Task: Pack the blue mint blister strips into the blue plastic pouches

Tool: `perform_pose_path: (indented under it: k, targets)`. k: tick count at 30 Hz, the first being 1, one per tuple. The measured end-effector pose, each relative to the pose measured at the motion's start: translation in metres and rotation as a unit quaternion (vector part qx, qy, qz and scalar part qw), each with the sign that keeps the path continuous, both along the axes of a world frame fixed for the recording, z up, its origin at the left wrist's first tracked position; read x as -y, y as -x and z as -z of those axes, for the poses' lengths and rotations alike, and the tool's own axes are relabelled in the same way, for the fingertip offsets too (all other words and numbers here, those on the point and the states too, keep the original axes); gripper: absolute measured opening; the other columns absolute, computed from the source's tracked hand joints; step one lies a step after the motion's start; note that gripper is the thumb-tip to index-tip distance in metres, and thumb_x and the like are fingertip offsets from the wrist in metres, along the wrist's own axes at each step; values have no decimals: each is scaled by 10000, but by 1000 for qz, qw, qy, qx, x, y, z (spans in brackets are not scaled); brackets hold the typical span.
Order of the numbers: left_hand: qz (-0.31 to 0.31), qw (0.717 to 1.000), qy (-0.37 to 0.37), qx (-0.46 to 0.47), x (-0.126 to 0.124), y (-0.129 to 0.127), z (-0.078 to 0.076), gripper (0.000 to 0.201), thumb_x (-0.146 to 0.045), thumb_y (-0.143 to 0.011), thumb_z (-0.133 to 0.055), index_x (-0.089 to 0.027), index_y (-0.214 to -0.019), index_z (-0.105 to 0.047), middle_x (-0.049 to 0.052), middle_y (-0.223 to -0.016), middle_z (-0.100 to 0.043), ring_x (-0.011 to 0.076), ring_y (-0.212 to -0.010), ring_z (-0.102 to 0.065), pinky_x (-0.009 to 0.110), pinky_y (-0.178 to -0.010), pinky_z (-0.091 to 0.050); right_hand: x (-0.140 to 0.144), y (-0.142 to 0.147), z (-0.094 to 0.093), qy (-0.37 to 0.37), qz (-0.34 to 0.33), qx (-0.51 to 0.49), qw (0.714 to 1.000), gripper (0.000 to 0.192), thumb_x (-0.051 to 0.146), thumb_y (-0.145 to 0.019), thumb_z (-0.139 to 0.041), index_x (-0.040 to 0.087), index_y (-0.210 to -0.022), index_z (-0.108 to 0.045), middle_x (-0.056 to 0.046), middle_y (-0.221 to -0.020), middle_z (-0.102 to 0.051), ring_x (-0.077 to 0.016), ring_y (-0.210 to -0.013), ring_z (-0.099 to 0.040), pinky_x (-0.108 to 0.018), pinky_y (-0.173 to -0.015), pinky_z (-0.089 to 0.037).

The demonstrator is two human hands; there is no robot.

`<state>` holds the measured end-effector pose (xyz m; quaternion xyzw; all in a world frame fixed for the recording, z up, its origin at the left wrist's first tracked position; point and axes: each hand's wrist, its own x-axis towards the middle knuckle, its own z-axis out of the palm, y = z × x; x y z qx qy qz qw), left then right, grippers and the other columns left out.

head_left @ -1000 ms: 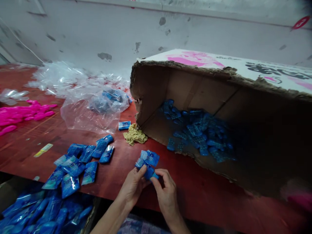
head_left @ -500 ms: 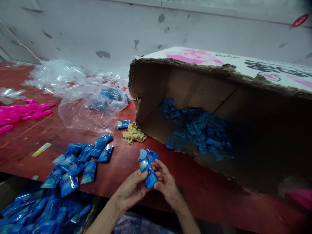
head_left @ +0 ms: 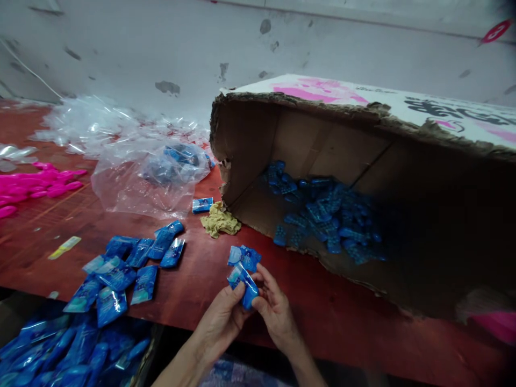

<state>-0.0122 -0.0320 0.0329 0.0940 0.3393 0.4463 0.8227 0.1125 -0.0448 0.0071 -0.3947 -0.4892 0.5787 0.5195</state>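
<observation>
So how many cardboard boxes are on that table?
1. The cardboard box lies tipped on its side at the right of the red table, open toward the hands, with blue packets inside. Others may sit out of view.

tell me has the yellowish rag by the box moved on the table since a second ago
No. The yellowish rag lies just off the torn corner of the cardboard box, beside the loose blue packet, as before; only the camera shifted slightly.
</observation>
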Motion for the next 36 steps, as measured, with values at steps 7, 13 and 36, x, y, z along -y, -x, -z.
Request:
perform_pose_path:
  k: [7, 13, 36]
  targets:
    - [-39, 999, 10, -32, 3, -3, 6, 146, -288, -682, -665, -156, -740, -684, 21, -718, -695, 141, -699, -630, 279, -758, -481, -5, 6, -2, -1, 40, 72, 997, 357, 416, -795, -546, 258, -1115, -561, -33, -1021, -618, -179, -873, -594, -275, -779, -473]
    - [-71, 986, -8, -153, -2, 4, -3, 308, -381, -592, -712, -147, -786, -671, 38, -712, -697, 188, -703, -634, 315, -727, -484, -5, 14, 3, -28, 59, 114, 991, 343, 391, -825, -515, 249, -1137, -537, -43, -1029, -609, -181, -898, -584, -277, -791, -467]
    - [-100, 931, -28, -350, -18, 18, 21, 537, -342, -540, -726, -150, -1018, -573, 33, -747, -649, 127, -519, -579, 223, -434, -432, -59, 3, 2, -173, 116, 569, 795, 165, 181, -821, -554, 248, -925, -663, -44, -941, -630, -189, -861, -505, -313, -747, -346]
